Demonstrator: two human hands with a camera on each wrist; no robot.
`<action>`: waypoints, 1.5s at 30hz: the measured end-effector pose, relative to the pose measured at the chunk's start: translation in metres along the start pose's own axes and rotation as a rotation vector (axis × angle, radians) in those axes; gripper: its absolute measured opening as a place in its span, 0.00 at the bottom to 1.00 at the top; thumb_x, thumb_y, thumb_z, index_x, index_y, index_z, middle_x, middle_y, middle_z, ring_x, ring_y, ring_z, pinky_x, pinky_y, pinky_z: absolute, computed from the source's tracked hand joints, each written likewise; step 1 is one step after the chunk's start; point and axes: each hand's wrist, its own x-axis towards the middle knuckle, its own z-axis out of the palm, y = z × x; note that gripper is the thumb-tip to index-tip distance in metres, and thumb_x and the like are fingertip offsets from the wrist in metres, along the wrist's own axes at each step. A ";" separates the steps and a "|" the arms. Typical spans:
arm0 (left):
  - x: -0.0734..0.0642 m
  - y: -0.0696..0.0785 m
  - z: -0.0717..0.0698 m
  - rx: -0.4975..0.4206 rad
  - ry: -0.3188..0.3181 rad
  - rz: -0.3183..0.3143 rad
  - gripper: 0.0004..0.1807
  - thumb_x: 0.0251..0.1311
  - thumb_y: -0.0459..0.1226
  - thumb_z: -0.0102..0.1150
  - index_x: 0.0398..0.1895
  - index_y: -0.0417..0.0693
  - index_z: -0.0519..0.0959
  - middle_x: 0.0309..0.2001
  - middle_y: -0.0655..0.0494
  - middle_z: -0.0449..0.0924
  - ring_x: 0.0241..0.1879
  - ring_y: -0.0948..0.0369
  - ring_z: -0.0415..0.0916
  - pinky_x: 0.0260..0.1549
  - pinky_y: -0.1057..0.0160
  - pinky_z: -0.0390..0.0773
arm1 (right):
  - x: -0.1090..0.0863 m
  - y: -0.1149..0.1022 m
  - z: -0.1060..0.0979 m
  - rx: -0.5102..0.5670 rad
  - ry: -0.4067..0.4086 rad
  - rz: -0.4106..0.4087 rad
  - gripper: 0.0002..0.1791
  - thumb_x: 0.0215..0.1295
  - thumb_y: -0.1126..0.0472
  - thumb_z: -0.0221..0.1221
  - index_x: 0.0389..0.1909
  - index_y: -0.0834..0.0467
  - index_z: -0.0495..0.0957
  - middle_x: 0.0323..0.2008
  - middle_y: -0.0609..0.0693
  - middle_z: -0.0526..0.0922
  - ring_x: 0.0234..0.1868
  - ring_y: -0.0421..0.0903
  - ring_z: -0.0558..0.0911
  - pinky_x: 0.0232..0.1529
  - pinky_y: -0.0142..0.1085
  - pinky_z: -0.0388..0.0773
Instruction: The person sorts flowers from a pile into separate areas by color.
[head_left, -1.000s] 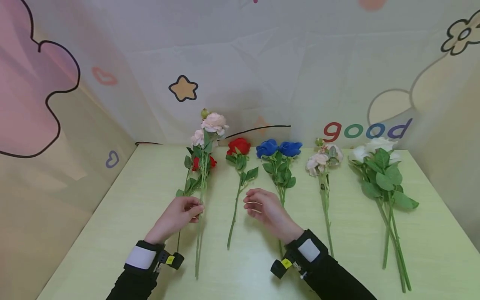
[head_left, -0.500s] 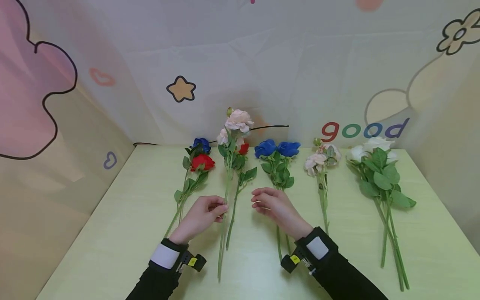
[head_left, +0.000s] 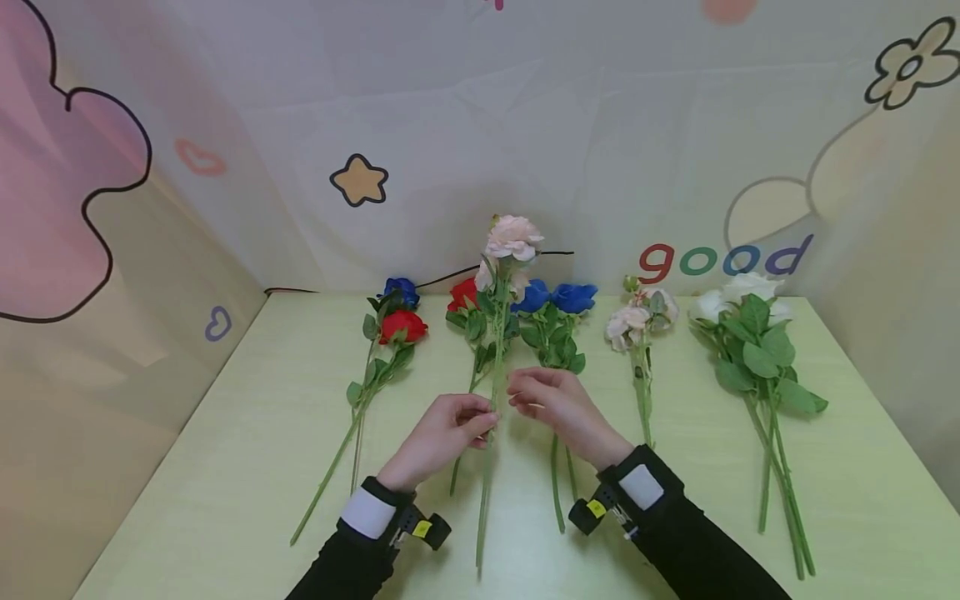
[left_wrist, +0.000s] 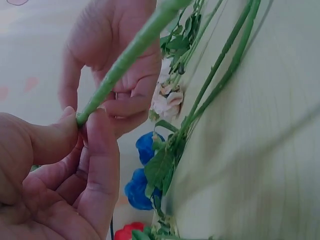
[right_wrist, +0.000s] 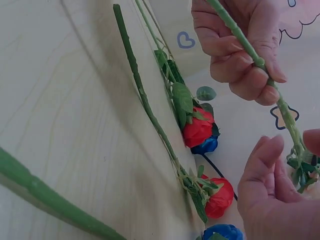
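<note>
In the head view, my left hand (head_left: pixel 444 432) pinches the green stem of a pale pink artificial flower (head_left: pixel 513 238) between thumb and fingers. The flower stands nearly upright above the table, its bloom in front of the backdrop. Just right of the stem is my right hand (head_left: pixel 561 410), fingers loosely bent and holding nothing. In the right wrist view, a small gap shows between the right hand (right_wrist: pixel 275 190) and the stem (right_wrist: pixel 240 35). The left wrist view has the stem (left_wrist: pixel 122 65) crossing in front of the right hand; whether they touch is unclear there.
On the table (head_left: pixel 225 500) lie a red rose (head_left: pixel 403 326) and a blue rose (head_left: pixel 400 290) at left. Another red rose (head_left: pixel 463 293), blue roses (head_left: pixel 573 297), pale pink flowers (head_left: pixel 628 323) and white roses (head_left: pixel 750 287) follow rightward. A printed cloth backdrop (head_left: pixel 465 125) rises behind.
My left hand has carried the pale pink flower rightward, from over the left red rose to between the middle red and blue roses. My right hand has shifted slightly right and is now nearer the stem.
</note>
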 end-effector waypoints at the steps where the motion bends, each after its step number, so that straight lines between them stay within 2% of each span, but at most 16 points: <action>1: 0.000 0.001 0.002 -0.007 -0.004 -0.003 0.08 0.66 0.29 0.51 0.42 0.32 0.77 0.35 0.39 0.77 0.31 0.54 0.76 0.37 0.55 0.81 | 0.000 0.000 0.000 0.004 -0.005 -0.002 0.24 0.68 0.59 0.55 0.55 0.74 0.68 0.41 0.53 0.78 0.40 0.43 0.78 0.44 0.31 0.77; 2: 0.001 0.001 0.003 -0.012 -0.008 -0.004 0.08 0.66 0.29 0.51 0.42 0.32 0.77 0.34 0.41 0.77 0.30 0.54 0.76 0.37 0.54 0.81 | 0.000 -0.001 -0.001 0.006 -0.010 -0.004 0.25 0.68 0.58 0.55 0.56 0.75 0.68 0.40 0.52 0.78 0.40 0.43 0.78 0.44 0.30 0.77; 5: 0.008 -0.011 0.009 -0.035 -0.022 -0.002 0.10 0.66 0.31 0.52 0.43 0.31 0.77 0.35 0.42 0.77 0.30 0.56 0.76 0.37 0.55 0.82 | 0.000 -0.001 -0.001 0.018 -0.021 -0.008 0.24 0.67 0.58 0.56 0.54 0.74 0.69 0.38 0.51 0.78 0.39 0.42 0.78 0.44 0.31 0.77; 9: 0.018 -0.027 0.016 -0.043 -0.040 0.002 0.13 0.66 0.33 0.53 0.45 0.30 0.76 0.37 0.35 0.77 0.29 0.59 0.75 0.34 0.61 0.82 | -0.002 -0.001 -0.001 0.037 -0.027 -0.004 0.20 0.67 0.58 0.57 0.49 0.71 0.71 0.35 0.50 0.78 0.34 0.40 0.78 0.44 0.32 0.77; 14: 0.020 -0.029 0.021 -0.059 -0.056 -0.011 0.13 0.66 0.33 0.53 0.46 0.29 0.76 0.36 0.35 0.77 0.33 0.52 0.77 0.34 0.62 0.81 | -0.002 -0.001 -0.002 0.056 -0.015 -0.008 0.14 0.66 0.62 0.57 0.45 0.69 0.74 0.41 0.51 0.78 0.33 0.38 0.77 0.42 0.29 0.77; 18: 0.021 -0.031 0.023 -0.064 -0.062 -0.015 0.14 0.65 0.34 0.54 0.47 0.30 0.77 0.36 0.38 0.78 0.33 0.52 0.77 0.33 0.63 0.81 | -0.002 -0.001 -0.003 0.021 0.003 -0.017 0.10 0.65 0.64 0.57 0.44 0.66 0.75 0.46 0.54 0.78 0.36 0.38 0.78 0.41 0.28 0.77; 26: 0.022 -0.031 0.025 -0.047 -0.087 0.004 0.14 0.66 0.36 0.54 0.47 0.32 0.78 0.39 0.37 0.80 0.38 0.42 0.78 0.33 0.65 0.81 | -0.004 0.000 -0.006 -0.070 0.033 -0.033 0.17 0.67 0.64 0.55 0.50 0.74 0.71 0.47 0.54 0.78 0.38 0.38 0.79 0.42 0.29 0.77; 31: 0.023 -0.031 0.026 -0.003 -0.097 0.018 0.14 0.66 0.36 0.54 0.46 0.32 0.78 0.38 0.42 0.81 0.36 0.44 0.79 0.32 0.64 0.81 | -0.005 0.002 -0.010 -0.124 0.020 -0.043 0.18 0.67 0.64 0.54 0.51 0.73 0.72 0.48 0.57 0.79 0.46 0.47 0.78 0.46 0.32 0.77; 36: 0.023 -0.032 0.025 0.084 -0.051 0.044 0.16 0.66 0.39 0.54 0.48 0.35 0.78 0.40 0.44 0.81 0.35 0.49 0.81 0.32 0.63 0.81 | -0.006 0.004 -0.019 -0.186 0.017 -0.036 0.18 0.67 0.62 0.56 0.51 0.72 0.74 0.50 0.62 0.78 0.48 0.49 0.78 0.49 0.36 0.77; 41: 0.024 -0.036 0.024 0.253 0.048 0.108 0.15 0.68 0.41 0.52 0.48 0.40 0.78 0.42 0.49 0.82 0.35 0.54 0.80 0.31 0.63 0.79 | -0.008 0.004 -0.029 -0.262 0.000 -0.036 0.21 0.68 0.59 0.55 0.53 0.73 0.73 0.53 0.67 0.76 0.45 0.47 0.79 0.49 0.37 0.77; 45: 0.025 -0.038 0.024 0.356 0.131 0.169 0.14 0.67 0.40 0.52 0.51 0.41 0.76 0.42 0.52 0.80 0.37 0.58 0.78 0.34 0.62 0.79 | -0.011 0.004 -0.037 -0.298 -0.009 -0.037 0.21 0.68 0.59 0.55 0.53 0.73 0.72 0.51 0.68 0.76 0.44 0.50 0.79 0.47 0.34 0.78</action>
